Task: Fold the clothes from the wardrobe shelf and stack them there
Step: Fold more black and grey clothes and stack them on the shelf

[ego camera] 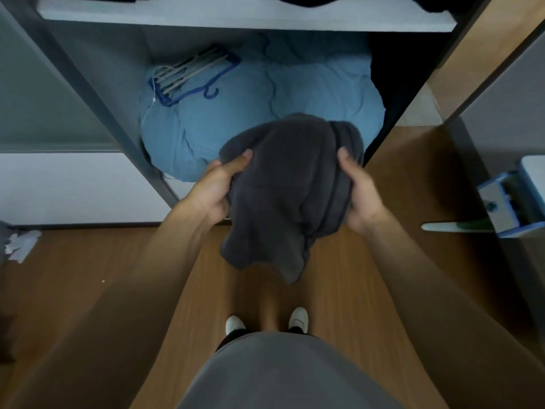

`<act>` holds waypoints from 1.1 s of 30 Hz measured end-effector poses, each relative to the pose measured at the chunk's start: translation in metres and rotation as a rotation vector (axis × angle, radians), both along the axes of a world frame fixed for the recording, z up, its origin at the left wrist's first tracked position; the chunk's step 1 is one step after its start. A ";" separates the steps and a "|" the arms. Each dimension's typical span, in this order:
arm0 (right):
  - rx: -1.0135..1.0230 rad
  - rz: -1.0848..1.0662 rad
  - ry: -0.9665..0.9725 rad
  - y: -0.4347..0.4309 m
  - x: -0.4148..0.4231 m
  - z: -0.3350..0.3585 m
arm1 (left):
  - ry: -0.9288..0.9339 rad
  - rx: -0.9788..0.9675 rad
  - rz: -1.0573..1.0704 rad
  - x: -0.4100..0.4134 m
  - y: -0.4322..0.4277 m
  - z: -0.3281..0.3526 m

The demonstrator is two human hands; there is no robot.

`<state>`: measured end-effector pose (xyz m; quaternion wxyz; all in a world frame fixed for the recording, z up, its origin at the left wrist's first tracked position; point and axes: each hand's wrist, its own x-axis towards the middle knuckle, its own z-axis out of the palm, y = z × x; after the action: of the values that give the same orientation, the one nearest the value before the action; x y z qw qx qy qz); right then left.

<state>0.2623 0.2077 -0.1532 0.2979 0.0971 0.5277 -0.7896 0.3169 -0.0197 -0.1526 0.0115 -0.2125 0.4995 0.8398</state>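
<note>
White shoes (pixel 298 318) stand below the fingers. The left hand (pixel 216 184) and right hand (pixel 358 193) each grip one side of the grey cloth (pixel 283 196), which hangs between their curled fingers. Past the fingers lies a blue quilt (pixel 236 119) with hangers (pixel 191 75) on it. The shelf (pixel 236 19) is farthest.

One dark grey garment (pixel 280 196); one blue bedding bundle (pixel 236 119); one hanger bunch (pixel 191 75); two white shoes (pixel 235 323), (pixel 298 318).
</note>
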 end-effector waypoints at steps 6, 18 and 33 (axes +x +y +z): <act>-0.063 -0.010 -0.029 -0.020 0.019 -0.002 | -0.207 0.024 -0.012 -0.005 -0.019 0.003; 0.036 0.016 -0.228 -0.016 -0.008 0.024 | -0.141 -0.073 -0.047 0.021 -0.005 -0.047; -0.207 -0.100 -0.113 -0.010 0.031 -0.019 | -0.163 0.236 -0.150 0.024 -0.029 -0.045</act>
<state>0.2934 0.1982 -0.1725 0.2958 0.1362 0.4205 -0.8468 0.3406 -0.0484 -0.1977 0.1396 -0.2389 0.4093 0.8694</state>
